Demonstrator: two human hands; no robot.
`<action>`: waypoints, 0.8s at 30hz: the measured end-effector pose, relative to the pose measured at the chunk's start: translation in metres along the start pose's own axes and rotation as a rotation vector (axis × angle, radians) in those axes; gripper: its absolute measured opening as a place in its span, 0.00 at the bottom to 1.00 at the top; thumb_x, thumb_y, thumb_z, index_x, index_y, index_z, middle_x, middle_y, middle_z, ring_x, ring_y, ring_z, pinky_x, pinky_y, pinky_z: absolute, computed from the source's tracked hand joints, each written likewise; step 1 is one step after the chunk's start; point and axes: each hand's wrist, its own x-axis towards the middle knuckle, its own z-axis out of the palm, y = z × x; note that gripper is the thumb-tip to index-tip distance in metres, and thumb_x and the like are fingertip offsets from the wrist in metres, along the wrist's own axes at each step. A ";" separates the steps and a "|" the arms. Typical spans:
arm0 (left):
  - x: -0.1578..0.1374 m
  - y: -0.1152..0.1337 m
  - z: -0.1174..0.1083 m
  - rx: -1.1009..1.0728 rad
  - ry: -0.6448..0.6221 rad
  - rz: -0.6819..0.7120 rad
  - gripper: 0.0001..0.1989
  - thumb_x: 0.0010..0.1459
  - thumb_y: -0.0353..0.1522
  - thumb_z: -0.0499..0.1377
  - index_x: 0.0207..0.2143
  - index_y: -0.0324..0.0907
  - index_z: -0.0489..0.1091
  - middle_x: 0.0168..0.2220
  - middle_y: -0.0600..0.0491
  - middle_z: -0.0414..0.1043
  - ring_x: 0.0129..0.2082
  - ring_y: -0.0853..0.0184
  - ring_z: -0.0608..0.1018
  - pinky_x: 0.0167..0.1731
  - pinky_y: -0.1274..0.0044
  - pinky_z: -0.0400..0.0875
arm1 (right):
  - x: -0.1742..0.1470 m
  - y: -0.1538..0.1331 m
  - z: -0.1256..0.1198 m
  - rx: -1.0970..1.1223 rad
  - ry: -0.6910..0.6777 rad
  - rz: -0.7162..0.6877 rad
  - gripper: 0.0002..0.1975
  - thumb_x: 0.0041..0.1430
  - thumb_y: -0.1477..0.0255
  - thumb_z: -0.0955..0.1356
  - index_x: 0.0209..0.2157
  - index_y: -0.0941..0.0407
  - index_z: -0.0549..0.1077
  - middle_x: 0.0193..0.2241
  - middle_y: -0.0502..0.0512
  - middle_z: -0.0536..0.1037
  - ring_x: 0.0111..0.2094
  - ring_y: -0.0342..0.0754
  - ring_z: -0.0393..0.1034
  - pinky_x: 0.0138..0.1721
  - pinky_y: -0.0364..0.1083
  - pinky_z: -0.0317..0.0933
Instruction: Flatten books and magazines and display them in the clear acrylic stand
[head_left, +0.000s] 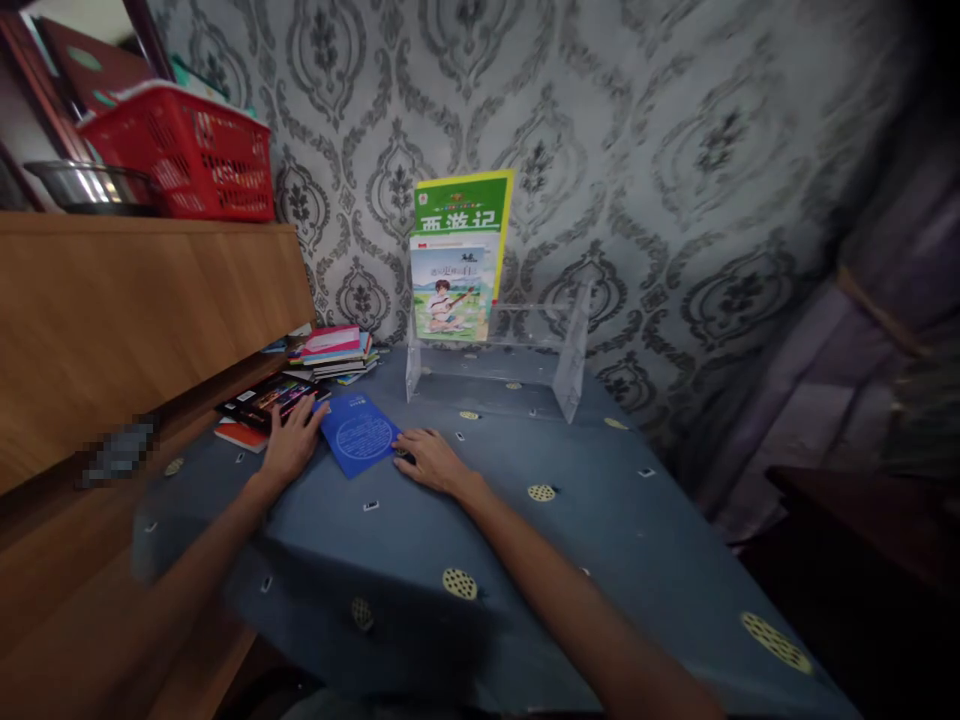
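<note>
A blue book (361, 436) with a pale circle of print on its cover lies at an angle on the table, between my two hands. My left hand (291, 442) has its fingers spread over the near edge of a dark book (259, 400), and one fingertip reaches the blue book's left edge. At the blue book's right corner, my right hand (433, 460) has its thumb and fingers bent around the edge. Behind them stands a clear book rack (571, 360). On its left side, an illustrated book (450, 295) leans upright in front of a green book (461, 200).
Beside the wooden cabinet (150, 300), a pile of books (334, 350) lies at the table's back left. An orange book (241, 435) pokes out under the dark one. A red basket (217, 160) and a metal bowl (94, 185) sit on the cabinet. Patterned cloth (570, 550) covers the table.
</note>
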 end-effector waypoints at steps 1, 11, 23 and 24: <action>0.001 0.005 -0.001 -0.020 -0.031 0.042 0.28 0.64 0.26 0.46 0.65 0.43 0.62 0.69 0.39 0.56 0.70 0.52 0.58 0.65 0.46 0.44 | -0.001 -0.001 -0.001 -0.011 0.004 0.002 0.15 0.67 0.68 0.66 0.53 0.57 0.74 0.51 0.62 0.78 0.55 0.54 0.69 0.57 0.54 0.55; 0.008 0.008 0.007 -0.126 -0.171 0.048 0.23 0.64 0.29 0.48 0.56 0.46 0.74 0.58 0.47 0.74 0.55 0.59 0.78 0.54 0.68 0.73 | -0.005 -0.007 -0.010 -0.077 0.040 -0.001 0.16 0.66 0.64 0.67 0.51 0.57 0.75 0.47 0.60 0.79 0.51 0.53 0.69 0.52 0.51 0.59; 0.005 -0.001 0.010 -0.498 -0.264 0.094 0.24 0.64 0.38 0.46 0.56 0.46 0.74 0.59 0.50 0.72 0.59 0.62 0.75 0.60 0.68 0.66 | 0.003 -0.005 -0.003 -0.021 0.055 0.023 0.15 0.64 0.76 0.67 0.52 0.55 0.75 0.49 0.59 0.77 0.52 0.54 0.67 0.52 0.51 0.63; 0.005 -0.001 0.011 -0.534 -0.264 0.106 0.24 0.64 0.38 0.46 0.56 0.47 0.74 0.59 0.51 0.73 0.59 0.62 0.75 0.61 0.68 0.66 | 0.003 -0.003 -0.002 0.016 0.068 0.017 0.15 0.63 0.78 0.68 0.51 0.55 0.75 0.49 0.58 0.78 0.52 0.53 0.68 0.52 0.50 0.63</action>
